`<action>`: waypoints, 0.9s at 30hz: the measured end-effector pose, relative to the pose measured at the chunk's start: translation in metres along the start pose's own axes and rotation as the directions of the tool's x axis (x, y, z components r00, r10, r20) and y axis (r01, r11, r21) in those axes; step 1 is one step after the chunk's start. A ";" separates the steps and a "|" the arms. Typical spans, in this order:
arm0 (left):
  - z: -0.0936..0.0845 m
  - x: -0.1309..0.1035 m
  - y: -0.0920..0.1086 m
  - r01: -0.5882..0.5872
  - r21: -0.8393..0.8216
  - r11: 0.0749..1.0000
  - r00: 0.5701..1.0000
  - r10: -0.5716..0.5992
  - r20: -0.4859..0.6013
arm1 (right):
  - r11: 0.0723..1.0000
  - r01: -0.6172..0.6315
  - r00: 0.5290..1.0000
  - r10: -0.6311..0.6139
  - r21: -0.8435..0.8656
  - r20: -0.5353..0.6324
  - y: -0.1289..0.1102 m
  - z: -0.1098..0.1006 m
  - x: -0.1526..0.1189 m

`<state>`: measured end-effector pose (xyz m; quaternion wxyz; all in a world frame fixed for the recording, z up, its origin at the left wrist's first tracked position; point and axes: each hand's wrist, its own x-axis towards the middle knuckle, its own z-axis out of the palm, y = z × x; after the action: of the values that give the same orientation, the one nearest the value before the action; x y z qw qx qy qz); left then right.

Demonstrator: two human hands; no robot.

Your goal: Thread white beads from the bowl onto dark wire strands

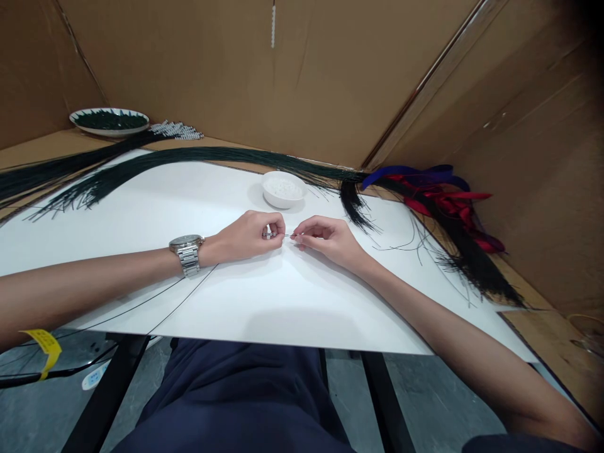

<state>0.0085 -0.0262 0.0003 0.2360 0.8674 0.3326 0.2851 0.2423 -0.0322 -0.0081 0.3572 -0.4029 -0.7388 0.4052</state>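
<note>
1. Bowl (pixel 284 202), white and shallow, stands on the white surface (pixel 189 189); its pale contents are too small to identify.
2. Left hand (pixel 252 236), nearer the wearer than the bowl and slightly left of it: the grip pinches a thin dark strand (pixel 287 235) between thumb and forefinger. A short row of small beads (pixel 269 234) shows within the curled fingers.
3. Right hand (pixel 330 239), on the bowl's near side and slightly right of it: the grip pinches the same strand at the fingertips.
4. The strand spans the narrow gap between both hands, directly on the near side of the bowl.
5. A metal watch (pixel 190 258) circles the left wrist, left of the bowl.
6. A long dark bundle (pixel 207 153) arches behind the bowl.
7. A plate (pixel 113 133) of dark green pieces lies far left, beyond the bowl.
8. Red ribbon (pixel 453 204) and blue ribbon (pixel 419 171) lie well right of the bowl.
</note>
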 end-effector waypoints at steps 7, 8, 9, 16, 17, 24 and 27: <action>0.001 0.000 0.000 -0.006 -0.005 1.000 1.000 0.007 0.002 | 0.977 0.085 0.996 -0.090 -0.194 -0.020 -0.011 0.010 -0.004; 0.001 0.000 0.000 -0.011 -0.001 1.000 1.000 0.011 0.002 | 0.973 0.094 0.995 -0.101 -0.212 -0.022 -0.013 0.012 -0.004; 0.001 -0.001 0.000 -0.015 0.003 1.000 1.000 0.015 0.002 | 0.969 0.098 0.994 -0.107 -0.225 -0.025 -0.014 0.013 -0.005; 0.001 -0.001 -0.002 -0.038 0.004 0.999 0.999 0.038 -0.004 | 0.973 0.099 0.992 -0.112 -0.207 -0.052 -0.015 0.016 -0.005; 0.001 -0.001 -0.002 -0.040 0.004 0.999 0.999 0.040 -0.005 | 0.974 0.101 0.992 -0.113 -0.204 -0.049 -0.015 0.016 -0.005; 0.001 -0.002 -0.001 -0.027 0.004 1.000 1.000 0.027 -0.007 | 0.967 0.125 0.989 -0.140 -0.222 -0.053 -0.016 0.017 -0.005; 0.001 -0.002 0.000 -0.029 0.001 1.000 1.000 0.029 -0.010 | 0.963 0.135 0.987 -0.151 -0.234 -0.052 -0.016 0.017 -0.005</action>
<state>0.0080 -0.0279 -0.0004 0.2300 0.8708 0.3214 0.2926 0.2247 -0.0476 -0.0022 0.3619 -0.4008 -0.7952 0.2758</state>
